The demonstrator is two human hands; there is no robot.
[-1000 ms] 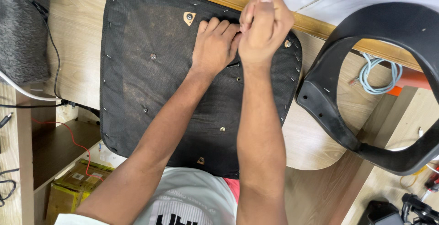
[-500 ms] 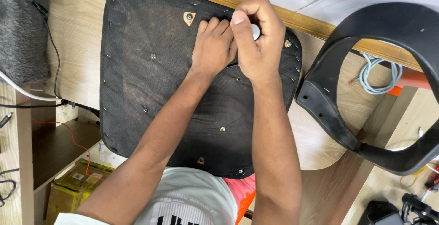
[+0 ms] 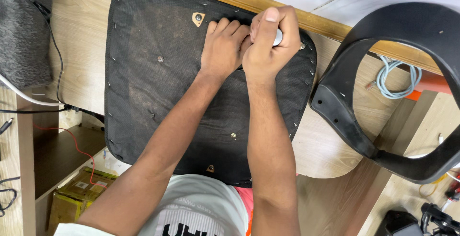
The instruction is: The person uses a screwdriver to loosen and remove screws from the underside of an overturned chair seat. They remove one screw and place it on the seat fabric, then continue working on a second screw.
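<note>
1. The right hand (image 3: 268,44) is closing its grip tightly around a small tool with a rounded white end (image 3: 278,37); only that end is showing beyond the fingers, so the tool's kind and long axis cannot be told.
2. The left hand (image 3: 224,49) is pressing flat, fingers curled, on the black fabric-covered seat panel (image 3: 158,97); its grip is narrow and holding nothing visible, and it is touching the right hand on that hand's left.
3. The seat panel is lying underside up on the light wooden desk (image 3: 79,44), directly beneath both grips and spreading mostly leftward and toward the person from them.
4. The working spot is hidden under the two hands, near the panel's far right corner, so the right hand is the nearer one.
5. The panel is showing worn, dusty cloth, a row of staples along its rim, several metal fastener points and a small tan triangular plate (image 3: 198,18) just left of the left grip.
6. A black curved plastic chair frame (image 3: 345,116) is resting to the right of the grips, well apart from them.
</note>
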